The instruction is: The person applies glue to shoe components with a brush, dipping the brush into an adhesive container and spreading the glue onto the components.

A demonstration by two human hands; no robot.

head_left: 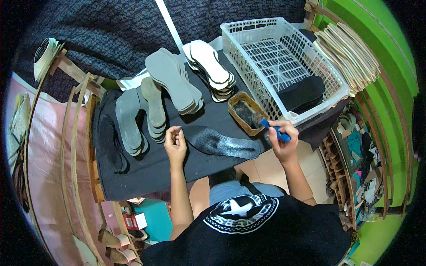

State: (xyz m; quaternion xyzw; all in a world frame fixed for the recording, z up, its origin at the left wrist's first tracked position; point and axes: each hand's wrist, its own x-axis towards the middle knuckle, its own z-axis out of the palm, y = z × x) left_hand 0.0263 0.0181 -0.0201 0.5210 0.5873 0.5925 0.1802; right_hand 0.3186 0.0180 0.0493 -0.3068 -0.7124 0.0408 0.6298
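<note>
A black insole [217, 144] lies across the cloth in front of me, with a wet-looking shine toward its right end. My left hand [176, 146] pinches its left end between thumb and fingers. In my right hand [285, 144] is a brush with a blue handle [283, 136]. The brush is over the near right corner of a brown, rectangular tub [232, 113], which has dark residue inside. Its bristles are hard to make out there. Behind the insole lie stacks of grey insole shapes [171, 75] and white ones [206, 60].
A white plastic crate [284, 111] with black insoles [301, 94] stands at the back right, beside a stack of cream sheets [348, 57]. More grey soles [128, 119] and black pieces [111, 142] lie at the left. Wooden racks [75, 146] flank the table.
</note>
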